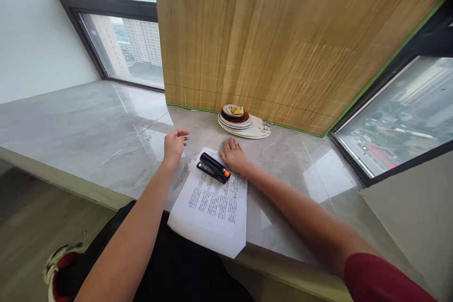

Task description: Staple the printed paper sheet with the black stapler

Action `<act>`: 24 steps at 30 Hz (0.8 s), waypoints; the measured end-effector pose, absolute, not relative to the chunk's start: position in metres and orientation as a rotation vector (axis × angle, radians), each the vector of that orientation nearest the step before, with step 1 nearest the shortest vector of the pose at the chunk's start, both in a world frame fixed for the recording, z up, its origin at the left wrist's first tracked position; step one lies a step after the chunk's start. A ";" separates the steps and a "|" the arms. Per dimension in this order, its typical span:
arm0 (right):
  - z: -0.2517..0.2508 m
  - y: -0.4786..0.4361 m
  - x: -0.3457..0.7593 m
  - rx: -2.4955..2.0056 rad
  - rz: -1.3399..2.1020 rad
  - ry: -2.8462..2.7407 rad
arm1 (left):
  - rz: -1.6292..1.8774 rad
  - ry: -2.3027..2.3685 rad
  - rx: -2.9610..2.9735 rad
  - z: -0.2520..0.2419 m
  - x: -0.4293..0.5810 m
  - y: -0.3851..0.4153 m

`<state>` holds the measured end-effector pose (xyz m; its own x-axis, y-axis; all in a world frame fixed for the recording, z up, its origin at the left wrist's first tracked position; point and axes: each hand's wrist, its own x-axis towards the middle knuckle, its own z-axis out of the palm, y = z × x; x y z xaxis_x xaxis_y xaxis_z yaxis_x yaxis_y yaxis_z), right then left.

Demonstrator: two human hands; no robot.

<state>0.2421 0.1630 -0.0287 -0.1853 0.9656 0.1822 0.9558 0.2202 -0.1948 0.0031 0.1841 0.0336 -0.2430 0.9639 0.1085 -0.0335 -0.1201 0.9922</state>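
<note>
Printed paper (212, 207) lies on the grey marble-look sill, its near end hanging over the front edge. On its upper part rests a black stapler (213, 168) with an orange mark at one end. Just right of the stapler, my right hand (234, 155) lies flat at the paper's upper right corner, fingers stretched out. My left hand (175, 147) is raised a little left of the paper, fingers loosely bent and apart, with nothing in them. Whether the paper is one sheet or a stack, I cannot tell.
Behind my right hand stands a stack of plates (238, 125) with a small yellow packet (237, 110) on top. A bamboo blind (247, 47) hangs behind it, between windows on both sides. The sill's front edge (283, 264) runs close to my legs.
</note>
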 end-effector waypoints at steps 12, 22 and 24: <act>-0.021 0.212 0.192 -1.621 0.221 -2.262 | 1.093 1.341 1.304 0.024 -0.008 0.189; -0.004 0.152 0.230 -1.274 0.375 -2.016 | 1.134 1.168 1.224 0.013 0.020 0.183; -0.009 0.139 0.239 -1.219 0.380 -2.145 | 1.165 1.170 1.193 0.010 0.026 0.184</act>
